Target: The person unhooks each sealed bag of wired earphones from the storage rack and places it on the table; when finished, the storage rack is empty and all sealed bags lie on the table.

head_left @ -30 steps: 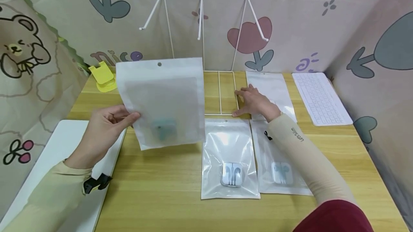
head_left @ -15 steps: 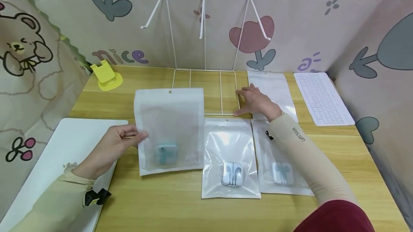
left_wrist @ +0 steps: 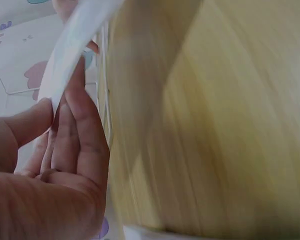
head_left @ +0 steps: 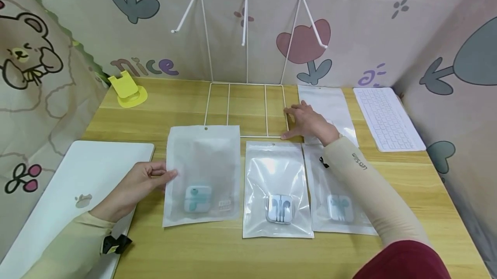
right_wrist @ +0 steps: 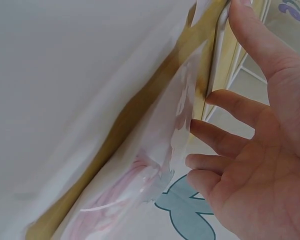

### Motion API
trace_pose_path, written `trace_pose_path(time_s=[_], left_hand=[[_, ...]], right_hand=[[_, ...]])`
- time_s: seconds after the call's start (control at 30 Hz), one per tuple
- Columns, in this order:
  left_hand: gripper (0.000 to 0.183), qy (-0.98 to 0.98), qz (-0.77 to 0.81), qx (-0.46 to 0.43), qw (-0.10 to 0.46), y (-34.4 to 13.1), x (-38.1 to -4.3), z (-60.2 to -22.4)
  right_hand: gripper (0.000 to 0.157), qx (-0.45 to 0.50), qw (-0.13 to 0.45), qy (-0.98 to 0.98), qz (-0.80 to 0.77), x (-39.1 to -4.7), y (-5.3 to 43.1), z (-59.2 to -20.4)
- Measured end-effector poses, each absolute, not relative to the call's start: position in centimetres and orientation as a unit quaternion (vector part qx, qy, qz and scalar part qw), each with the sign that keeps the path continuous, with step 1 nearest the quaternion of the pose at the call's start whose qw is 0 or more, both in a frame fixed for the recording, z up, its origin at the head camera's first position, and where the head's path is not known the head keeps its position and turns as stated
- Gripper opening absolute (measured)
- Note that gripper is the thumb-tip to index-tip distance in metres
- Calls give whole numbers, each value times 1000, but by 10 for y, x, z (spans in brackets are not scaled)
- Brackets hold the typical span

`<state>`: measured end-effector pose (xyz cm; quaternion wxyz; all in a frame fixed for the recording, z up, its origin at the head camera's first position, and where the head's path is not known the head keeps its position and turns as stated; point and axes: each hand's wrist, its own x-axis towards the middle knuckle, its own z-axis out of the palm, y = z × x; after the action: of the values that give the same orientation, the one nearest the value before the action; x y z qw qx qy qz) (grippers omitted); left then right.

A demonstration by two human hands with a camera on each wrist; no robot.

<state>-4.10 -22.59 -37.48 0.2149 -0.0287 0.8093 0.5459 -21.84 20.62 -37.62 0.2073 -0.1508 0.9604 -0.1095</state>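
Observation:
My left hand [head_left: 141,186] pinches the left edge of a frosted white zip bag [head_left: 203,158] between thumb and fingers. A boxed pair of earphones [head_left: 198,199] shows faintly through its lower part. The left wrist view has the bag's edge [left_wrist: 72,55] between thumb and fingers. My right hand [head_left: 308,123] lies with spread fingers at the right side of the white wire rack [head_left: 266,111], fingertips right at its base wire. The palm and loose fingers of that hand appear in the right wrist view, by the rack's wire [right_wrist: 217,55]. Three upright wires with hooks rise behind the base.
Two more zip bags with boxed earphones, a clear-fronted one [head_left: 277,167] and one partly under the right forearm [head_left: 330,223], lie at the centre. Another white bag [head_left: 326,102] lies behind them. A keyboard [head_left: 388,117], a closed laptop [head_left: 73,175] and a yellow stand [head_left: 127,90] flank them.
My left hand has lowered the zip bag from in front of the rack down toward the table, left of the clear-fronted bag. My right hand stays at the rack's base.

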Motion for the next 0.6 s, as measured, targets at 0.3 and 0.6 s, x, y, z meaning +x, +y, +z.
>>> trace_pose_path(time_s=[0.3, 0.6], left_hand=[[34, 776, 571, -2, 268, -229, -38, -391], [37, 760, 580, 7, 293, -225, -35, -401]], right_hand=[[101, -152, 206, 961, -103, -219, 206, -377], [101, -156, 204, 961, -103, -220, 205, -377]])
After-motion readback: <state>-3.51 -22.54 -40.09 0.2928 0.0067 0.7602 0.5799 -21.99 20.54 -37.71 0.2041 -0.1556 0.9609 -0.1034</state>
